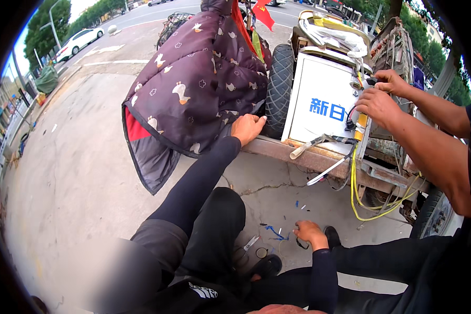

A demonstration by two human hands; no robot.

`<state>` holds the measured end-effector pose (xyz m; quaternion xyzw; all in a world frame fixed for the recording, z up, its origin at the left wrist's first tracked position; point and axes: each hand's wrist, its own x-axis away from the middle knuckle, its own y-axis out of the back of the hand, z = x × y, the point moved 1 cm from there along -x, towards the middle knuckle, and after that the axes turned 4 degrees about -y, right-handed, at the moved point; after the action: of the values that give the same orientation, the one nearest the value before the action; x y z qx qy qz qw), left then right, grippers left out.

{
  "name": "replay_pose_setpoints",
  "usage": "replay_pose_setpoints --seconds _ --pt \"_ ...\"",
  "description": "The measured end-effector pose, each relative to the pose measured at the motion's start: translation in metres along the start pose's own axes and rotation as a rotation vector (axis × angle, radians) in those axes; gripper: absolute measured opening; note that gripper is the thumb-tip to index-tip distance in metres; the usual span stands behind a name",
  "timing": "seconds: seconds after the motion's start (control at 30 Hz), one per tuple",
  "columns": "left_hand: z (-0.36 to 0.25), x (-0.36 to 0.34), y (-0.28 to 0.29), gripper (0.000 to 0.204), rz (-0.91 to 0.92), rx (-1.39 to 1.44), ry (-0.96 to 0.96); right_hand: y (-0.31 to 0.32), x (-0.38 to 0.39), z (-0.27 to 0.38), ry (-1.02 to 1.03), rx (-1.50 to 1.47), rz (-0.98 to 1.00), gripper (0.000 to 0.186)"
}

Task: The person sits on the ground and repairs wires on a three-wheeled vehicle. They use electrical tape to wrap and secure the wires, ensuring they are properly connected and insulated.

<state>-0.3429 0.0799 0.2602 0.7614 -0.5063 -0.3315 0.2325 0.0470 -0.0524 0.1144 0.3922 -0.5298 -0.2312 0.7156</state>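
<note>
My left hand (248,128) rests on the end of the rusty metal rail (272,148), fingers bent over it, close to a black tyre (280,86) and a dark quilted cover (193,89) with white bird prints. Low over the ground, my right hand (310,233) has its fingers loosely apart; a small dark loop (302,243) is beside them, and whether it touches them is unclear. Another person's two hands (374,107) work at wires and a black connector (371,81) beside a white panel (319,94) with blue lettering. Yellow cables (354,183) hang below.
Scissors (250,243), a small round roll (261,253) and blue wire scraps (275,233) lie on the concrete by my foot. A white-sheathed cable (324,172) sticks out past the rail. The other person's leg (392,256) is at right. Beyond is a road with a white car (81,43).
</note>
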Motion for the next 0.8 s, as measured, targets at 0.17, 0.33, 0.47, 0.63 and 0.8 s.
replay_pose_setpoints --seconds 0.17,0.33,0.47,0.63,0.8 --pt "-0.002 -0.001 -0.044 0.043 -0.117 -0.250 -0.281 -0.006 -0.004 -0.020 0.024 -0.052 -0.086 0.045" --pt "0.027 -0.009 -0.107 0.044 -0.263 -0.389 -0.410 -0.013 -0.063 -0.047 0.027 -0.006 -0.076 0.041" --pt "0.059 -0.017 -0.163 0.052 -0.178 -0.502 -0.604 -0.013 -0.104 -0.100 0.171 -0.481 -0.121 0.047" --pt "0.068 -0.002 -0.186 0.044 0.225 -0.533 -0.200 -0.016 -0.085 -0.135 -0.032 -0.842 -0.273 0.049" --pt "0.122 -0.025 -0.189 0.045 0.106 -0.238 -0.220 -0.060 -0.115 -0.155 -0.193 -0.730 -0.130 0.051"
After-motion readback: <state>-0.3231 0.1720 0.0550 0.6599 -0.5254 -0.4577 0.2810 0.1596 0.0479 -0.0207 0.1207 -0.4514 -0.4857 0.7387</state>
